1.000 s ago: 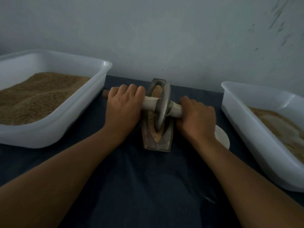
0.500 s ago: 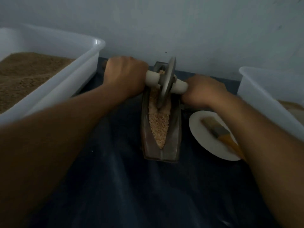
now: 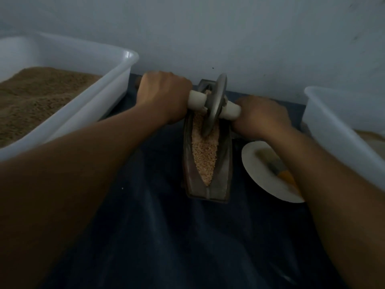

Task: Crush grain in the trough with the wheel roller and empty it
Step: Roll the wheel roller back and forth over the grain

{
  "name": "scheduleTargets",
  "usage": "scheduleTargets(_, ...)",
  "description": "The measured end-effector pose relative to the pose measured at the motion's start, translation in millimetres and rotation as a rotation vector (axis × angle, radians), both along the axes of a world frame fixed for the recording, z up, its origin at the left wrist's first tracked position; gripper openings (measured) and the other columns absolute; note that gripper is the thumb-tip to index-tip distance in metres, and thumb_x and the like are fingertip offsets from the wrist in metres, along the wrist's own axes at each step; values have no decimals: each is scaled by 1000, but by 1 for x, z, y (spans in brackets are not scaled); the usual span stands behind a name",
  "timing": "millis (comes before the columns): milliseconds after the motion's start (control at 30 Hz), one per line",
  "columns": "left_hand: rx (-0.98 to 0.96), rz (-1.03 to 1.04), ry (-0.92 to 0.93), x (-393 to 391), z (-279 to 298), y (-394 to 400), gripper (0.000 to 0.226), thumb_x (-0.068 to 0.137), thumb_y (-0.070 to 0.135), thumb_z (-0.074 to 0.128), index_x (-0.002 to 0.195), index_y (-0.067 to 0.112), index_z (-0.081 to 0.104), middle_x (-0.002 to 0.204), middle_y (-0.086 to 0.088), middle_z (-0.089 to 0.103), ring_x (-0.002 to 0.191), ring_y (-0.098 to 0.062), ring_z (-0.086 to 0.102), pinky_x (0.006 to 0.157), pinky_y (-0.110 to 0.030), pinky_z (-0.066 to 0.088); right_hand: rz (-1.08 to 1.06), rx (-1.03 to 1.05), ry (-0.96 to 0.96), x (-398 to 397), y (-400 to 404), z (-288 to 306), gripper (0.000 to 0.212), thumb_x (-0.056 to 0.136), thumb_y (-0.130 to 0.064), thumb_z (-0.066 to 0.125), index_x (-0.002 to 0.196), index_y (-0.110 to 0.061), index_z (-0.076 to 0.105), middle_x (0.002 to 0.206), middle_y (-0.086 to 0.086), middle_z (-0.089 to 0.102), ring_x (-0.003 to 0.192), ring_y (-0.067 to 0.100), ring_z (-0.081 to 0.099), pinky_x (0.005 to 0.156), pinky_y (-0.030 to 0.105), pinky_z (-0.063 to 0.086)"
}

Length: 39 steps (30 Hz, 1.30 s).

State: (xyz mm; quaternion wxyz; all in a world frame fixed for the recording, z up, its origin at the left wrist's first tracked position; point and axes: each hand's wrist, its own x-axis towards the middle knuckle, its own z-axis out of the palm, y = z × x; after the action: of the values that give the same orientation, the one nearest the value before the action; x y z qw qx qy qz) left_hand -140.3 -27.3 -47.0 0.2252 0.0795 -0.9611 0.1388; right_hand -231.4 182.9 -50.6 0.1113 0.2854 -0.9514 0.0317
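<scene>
A narrow metal trough point(image 3: 220, 184) lies lengthwise on the dark cloth, with pale crushed grain point(image 3: 205, 157) in its groove. The wheel roller point(image 3: 214, 105), a metal disc on a pale axle, stands in the trough's far end. My left hand point(image 3: 164, 97) grips the left handle of the axle. My right hand point(image 3: 262, 117) grips the right handle. Both fists are closed round the handles, one on each side of the disc.
A large white tub point(image 3: 116, 80) of brown grain stands at the left. Another white tub point(image 3: 337, 130) stands at the right. A white plate point(image 3: 260, 172) with a brush point(image 3: 285, 174) lies right of the trough. The wall is just behind.
Both hands have pushed the wheel roller from the trough's middle to its far end, baring the grain in the near part. The plate and brush have come into view.
</scene>
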Motion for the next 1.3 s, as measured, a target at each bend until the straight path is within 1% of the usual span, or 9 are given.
scheduleTargets(133, -10, -54, 138, 23, -9, 7, 18, 81, 33, 72, 92, 21, 63, 82, -5, 66, 69, -29, 63, 51, -27, 15, -36, -86, 191, 23, 6, -13, 18, 81, -46, 66, 85, -32, 56, 68, -10, 48, 55, 13, 36, 49, 26, 21)
scheduleTargets(200, 19, -89, 219, 36, -15, 11, 18, 77, 26, 73, 84, 18, 58, 76, -7, 63, 65, -31, 60, 56, -31, 24, -45, -125, 316, 36, 10, -20, 18, 81, -40, 67, 82, -27, 55, 60, -10, 39, 52, 17, 34, 49, 27, 18)
scheduleTargets(300, 56, -89, 302, 53, -26, 17, 20, 78, 27, 70, 85, 18, 53, 77, -5, 59, 68, -28, 54, 65, -38, 35, 1, -183, 437, 55, 17, -26, 24, 75, -29, 70, 75, -24, 47, 57, -11, 32, 49, 20, 33, 54, 29, 20)
scheduleTargets(567, 62, -109, 406, 80, -32, 31, 14, 86, 23, 60, 92, 19, 48, 84, -5, 56, 77, -27, 51, 73, -41, 38, 46, -249, 480, 84, 30, -31, 21, 80, -42, 67, 83, -28, 52, 68, -8, 50, 60, 24, 51, 62, 33, 25)
scheduleTargets(767, 60, -113, 526, 90, -45, 32, 7, 93, 20, 53, 92, 16, 47, 85, -6, 53, 76, -25, 47, 74, -38, 35, 88, -329, 524, 97, 34, -31, 17, 84, -38, 64, 93, -27, 55, 79, -7, 55, 72, 20, 51, 71, 34, 23)
scheduleTargets(967, 0, -117, 528, 79, -44, 26, 5, 93, 20, 50, 91, 16, 49, 82, -6, 53, 74, -25, 48, 72, -38, 33, 39, -216, 463, 79, 29, -29, 20, 78, -39, 68, 81, -29, 50, 65, -11, 46, 56, 17, 39, 62, 32, 24)
scheduleTargets(1133, 21, -49, 385, 59, -38, 18, 11, 91, 25, 59, 90, 17, 50, 80, -5, 57, 73, -25, 52, 71, -42, 39, 13, -87, 358, 51, 20, -22, 20, 79, -48, 64, 84, -31, 54, 60, -11, 45, 52, 15, 40, 50, 26, 21)
scheduleTargets(1200, 37, -39, 325, 50, -33, 15, 14, 87, 27, 63, 87, 18, 52, 77, -5, 59, 69, -25, 54, 68, -42, 40, 10, -57, 293, 39, 17, -16, 19, 77, -48, 63, 84, -33, 54, 62, -12, 42, 53, 13, 33, 49, 25, 16)
scheduleTargets(1300, 20, -44, 281, 33, -23, 10, 18, 84, 28, 67, 79, 18, 54, 71, -6, 60, 61, -25, 52, 61, -37, 35, 19, -20, 165, 21, 10, -9, 16, 77, -48, 62, 85, -35, 59, 73, -10, 55, 62, 17, 44, 50, 25, 21)
